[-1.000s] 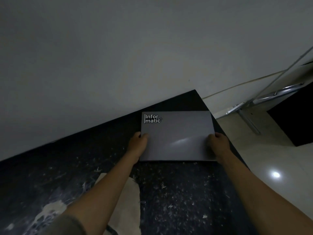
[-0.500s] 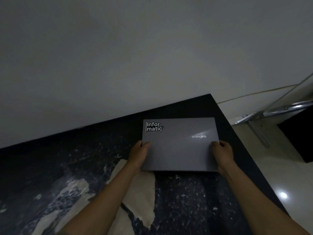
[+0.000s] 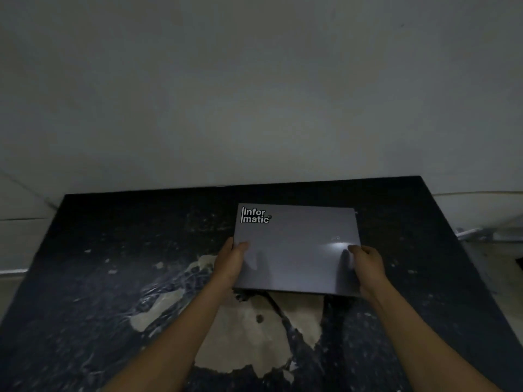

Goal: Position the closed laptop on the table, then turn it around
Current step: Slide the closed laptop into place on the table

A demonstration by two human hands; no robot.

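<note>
A closed grey laptop (image 3: 297, 250) with a white "Informatic" sticker at its far left corner is held over the middle of the dark table (image 3: 113, 250). My left hand (image 3: 229, 264) grips its left edge, thumb on the lid. My right hand (image 3: 366, 267) grips its right edge the same way. The near edge of the laptop casts a shadow on the table; whether it touches the surface I cannot tell.
The black tabletop has worn pale patches (image 3: 254, 335) in front of me. A plain wall (image 3: 254, 94) runs right behind the table's far edge. A metal frame (image 3: 472, 233) stands on the floor off the table's right side.
The view has swung left, so the table now lies square in front of me. The laptop, held in both hands, has shifted from near the table's right corner toward its middle.
</note>
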